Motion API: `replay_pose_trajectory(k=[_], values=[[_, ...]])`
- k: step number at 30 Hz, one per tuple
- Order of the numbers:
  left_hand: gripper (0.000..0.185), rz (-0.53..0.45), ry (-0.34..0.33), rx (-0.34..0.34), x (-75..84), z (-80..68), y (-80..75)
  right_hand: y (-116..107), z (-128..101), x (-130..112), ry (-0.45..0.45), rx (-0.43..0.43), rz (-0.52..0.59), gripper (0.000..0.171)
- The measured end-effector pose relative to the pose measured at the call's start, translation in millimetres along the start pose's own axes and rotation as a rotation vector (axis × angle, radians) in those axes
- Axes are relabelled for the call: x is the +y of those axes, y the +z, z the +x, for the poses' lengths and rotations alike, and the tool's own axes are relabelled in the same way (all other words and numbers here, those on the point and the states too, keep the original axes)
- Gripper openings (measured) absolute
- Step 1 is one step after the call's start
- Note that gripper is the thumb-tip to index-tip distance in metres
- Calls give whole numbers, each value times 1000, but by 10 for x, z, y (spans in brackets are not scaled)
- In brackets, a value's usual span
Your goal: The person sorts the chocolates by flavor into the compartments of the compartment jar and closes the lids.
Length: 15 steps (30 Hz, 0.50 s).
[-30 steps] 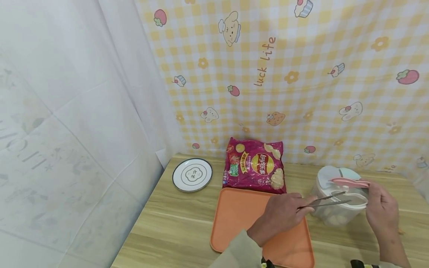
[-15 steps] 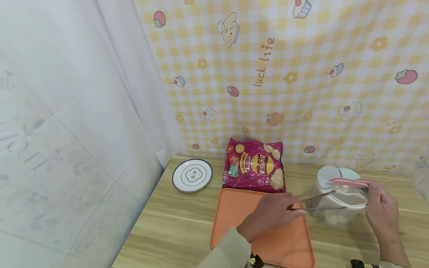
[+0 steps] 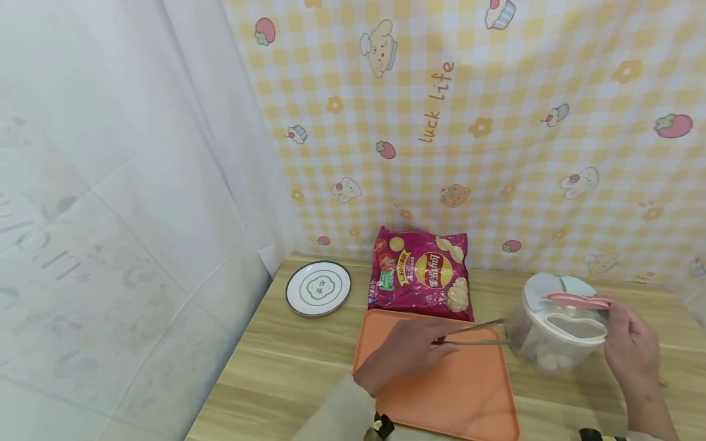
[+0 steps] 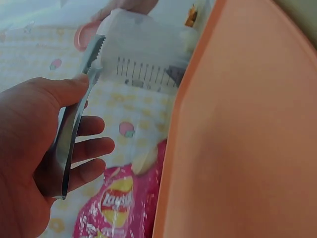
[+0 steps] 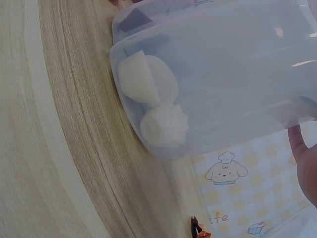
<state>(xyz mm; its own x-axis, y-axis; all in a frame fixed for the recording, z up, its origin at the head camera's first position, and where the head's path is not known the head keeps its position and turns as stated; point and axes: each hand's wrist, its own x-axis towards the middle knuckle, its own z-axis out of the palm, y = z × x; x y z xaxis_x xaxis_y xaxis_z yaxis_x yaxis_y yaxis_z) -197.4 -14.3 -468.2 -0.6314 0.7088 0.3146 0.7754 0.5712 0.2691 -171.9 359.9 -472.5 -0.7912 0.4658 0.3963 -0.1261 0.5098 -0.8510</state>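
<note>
My left hand (image 3: 405, 350) holds metal tongs (image 3: 480, 342) over the orange tray (image 3: 452, 398), their toothed tips pointing right toward the container with nothing between them. In the left wrist view the thumb presses the upper arm of the tongs (image 4: 64, 144). At the right, my right hand (image 3: 631, 343) pinches the raised pink lid flap (image 3: 576, 300) of a translucent plastic container (image 3: 526, 327), whose heart-shaped opening shows below it. Through the wall in the right wrist view, a pleated white bun (image 5: 166, 125) and a smooth white piece (image 5: 136, 82) lie at the bottom.
A purple Lay's chip bag (image 3: 416, 275) lies behind the tray, against the checked curtain (image 3: 419, 171). Left of it sits a white plate (image 3: 318, 288) with a dark rim. A small orange and black item (image 5: 200, 229) lies on the wooden table beyond the container.
My left hand has drawn the tongs leftward, away from the container's opening and over the tray. The right hand still holds the pink flap up in the same spot.
</note>
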Motion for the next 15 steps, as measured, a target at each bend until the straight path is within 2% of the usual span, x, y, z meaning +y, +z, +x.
replay_pose_trajectory(k=[7, 15], values=[[41, 88, 12, -26, -264, -187, -71, -12, 17, -28, -27, 15, 22, 32], [41, 76, -14, -32, -520, -411, -166, 0, 16, -34, -18, 20, 17, 33]])
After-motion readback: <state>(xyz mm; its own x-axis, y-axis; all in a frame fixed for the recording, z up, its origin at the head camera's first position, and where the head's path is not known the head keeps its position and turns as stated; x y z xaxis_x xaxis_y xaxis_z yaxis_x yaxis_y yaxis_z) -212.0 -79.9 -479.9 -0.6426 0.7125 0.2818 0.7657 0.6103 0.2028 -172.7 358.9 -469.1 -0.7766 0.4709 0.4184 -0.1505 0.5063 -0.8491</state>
